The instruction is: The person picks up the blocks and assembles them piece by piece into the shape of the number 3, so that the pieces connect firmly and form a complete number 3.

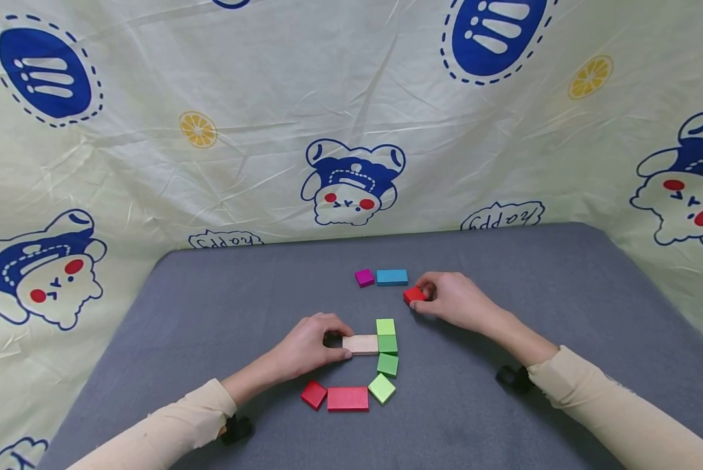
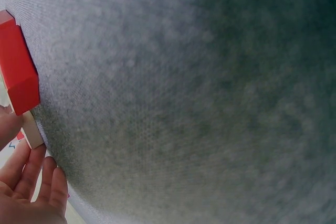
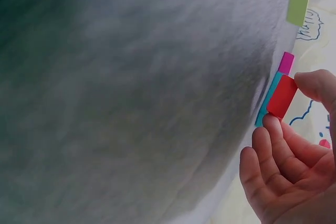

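Observation:
Thumb and fingertips of my left hand (image 1: 309, 346) pinch the left end of a pale wooden block (image 1: 360, 345), whose right end meets a green block (image 1: 388, 344). Farther back, my right hand (image 1: 459, 301) holds a small red block (image 1: 414, 296) between thumb and fingers. Seen from the right wrist, that red block (image 3: 282, 96) overlaps part of the blue block (image 3: 261, 114). A light green block (image 1: 386, 327) adjoins the green one; a second green block (image 1: 388, 365) and a tilted light green block (image 1: 382, 389) curve toward me.
Nearest me lie a red rectangular block (image 1: 348, 399) and a turned red square block (image 1: 313, 395). At the back sit a magenta block (image 1: 364, 278) and a blue block (image 1: 392, 277). Grey cloth covers the table (image 1: 239, 287); a printed curtain (image 1: 257, 176) hangs behind it.

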Available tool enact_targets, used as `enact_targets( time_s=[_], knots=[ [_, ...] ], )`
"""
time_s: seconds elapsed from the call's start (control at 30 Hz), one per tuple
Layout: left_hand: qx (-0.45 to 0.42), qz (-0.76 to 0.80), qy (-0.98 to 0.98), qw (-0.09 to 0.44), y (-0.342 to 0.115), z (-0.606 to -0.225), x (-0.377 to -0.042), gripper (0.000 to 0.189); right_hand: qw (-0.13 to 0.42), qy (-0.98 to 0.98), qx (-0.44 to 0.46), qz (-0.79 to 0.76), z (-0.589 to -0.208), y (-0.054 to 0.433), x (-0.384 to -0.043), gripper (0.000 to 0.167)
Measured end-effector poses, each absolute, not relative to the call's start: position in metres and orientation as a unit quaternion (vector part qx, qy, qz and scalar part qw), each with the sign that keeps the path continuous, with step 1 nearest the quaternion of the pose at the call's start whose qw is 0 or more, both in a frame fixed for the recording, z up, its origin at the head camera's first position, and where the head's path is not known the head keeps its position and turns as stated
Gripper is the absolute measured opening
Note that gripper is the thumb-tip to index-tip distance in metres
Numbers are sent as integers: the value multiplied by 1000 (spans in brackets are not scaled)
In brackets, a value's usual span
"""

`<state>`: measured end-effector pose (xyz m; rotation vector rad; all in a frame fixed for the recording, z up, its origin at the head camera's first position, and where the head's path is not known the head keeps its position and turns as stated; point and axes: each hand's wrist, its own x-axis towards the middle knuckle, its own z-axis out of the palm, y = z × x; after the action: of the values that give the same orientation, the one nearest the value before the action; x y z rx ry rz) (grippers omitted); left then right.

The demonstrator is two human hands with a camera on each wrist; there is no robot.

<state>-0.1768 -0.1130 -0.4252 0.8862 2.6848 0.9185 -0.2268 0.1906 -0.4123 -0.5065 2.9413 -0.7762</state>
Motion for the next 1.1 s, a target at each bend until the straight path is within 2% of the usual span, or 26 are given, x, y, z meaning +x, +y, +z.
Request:
enact_targets(
  time_s=[1.1],
  knots=[
    [295, 310, 899, 87, -114, -426, -179, 25, 88, 941, -202, -258, -411, 138, -231, 34]
  ],
)
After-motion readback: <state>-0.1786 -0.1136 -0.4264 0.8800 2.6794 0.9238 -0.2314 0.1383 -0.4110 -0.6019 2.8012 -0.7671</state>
